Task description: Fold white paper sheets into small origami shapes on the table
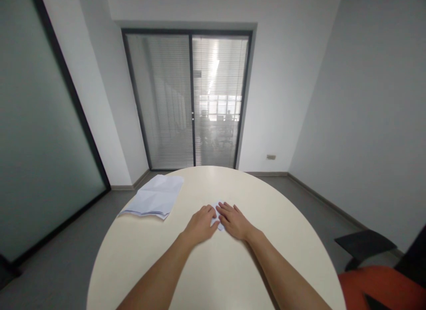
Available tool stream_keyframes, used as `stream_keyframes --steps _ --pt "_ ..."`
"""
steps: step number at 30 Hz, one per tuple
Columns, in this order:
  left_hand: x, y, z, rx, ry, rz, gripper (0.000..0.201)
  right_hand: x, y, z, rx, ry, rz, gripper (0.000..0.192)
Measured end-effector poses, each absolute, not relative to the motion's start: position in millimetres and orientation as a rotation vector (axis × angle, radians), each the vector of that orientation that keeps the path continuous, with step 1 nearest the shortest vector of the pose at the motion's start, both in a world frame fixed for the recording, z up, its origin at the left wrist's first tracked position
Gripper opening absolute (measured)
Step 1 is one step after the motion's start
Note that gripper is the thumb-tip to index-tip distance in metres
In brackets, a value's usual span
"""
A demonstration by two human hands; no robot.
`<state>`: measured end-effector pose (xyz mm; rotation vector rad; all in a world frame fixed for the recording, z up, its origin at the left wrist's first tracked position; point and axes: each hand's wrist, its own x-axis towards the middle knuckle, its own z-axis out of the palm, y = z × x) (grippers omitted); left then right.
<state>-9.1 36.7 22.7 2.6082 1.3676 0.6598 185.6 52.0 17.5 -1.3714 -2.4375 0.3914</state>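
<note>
A small piece of folded white paper [215, 221] lies on the table in front of me, mostly hidden under my two hands. My left hand [202, 224] holds its left side, with curled fingers at the far edge and the thumb at the near edge. Flat across the right side of the paper rests my right hand [234, 221], its fingers stretched out and pointing up and left. A small corner of the paper shows between the thumb and the right palm. The folds beneath the hands cannot be made out.
The round cream table [206, 274] fills the lower middle. A stack of creased white sheets [156, 196] lies at its far left edge. An orange chair with a black armrest [366, 245] stands at the right. Beyond the table is a glass door [163, 101] with blinds.
</note>
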Motion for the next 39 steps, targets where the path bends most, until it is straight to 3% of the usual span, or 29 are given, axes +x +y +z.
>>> stream_keyframes --steps 3,7,13,20,29,34,39 --pt "-9 36 19 2.597 1.269 0.721 0.018 184 51 22 -1.473 -2.406 0.333 0.050" --pt "-6 32 23 2.577 1.196 0.700 0.021 182 50 33 -1.442 -2.340 0.195 0.036" --pt "-3 26 33 2.567 1.089 0.655 0.019 180 52 25 -1.269 -2.338 0.364 0.049" --pt "-3 26 31 2.537 1.142 0.661 0.024 182 51 21 -1.586 -2.443 0.366 0.060" --pt "-3 26 26 2.513 1.185 0.674 0.024 192 54 27 -1.692 -2.243 0.113 0.049" --pt "-5 32 21 2.514 1.215 0.746 0.020 188 50 25 -1.317 -2.426 0.370 0.052" --pt "-7 35 15 2.492 1.271 0.787 0.018 186 47 21 -1.610 -2.424 0.432 0.062"
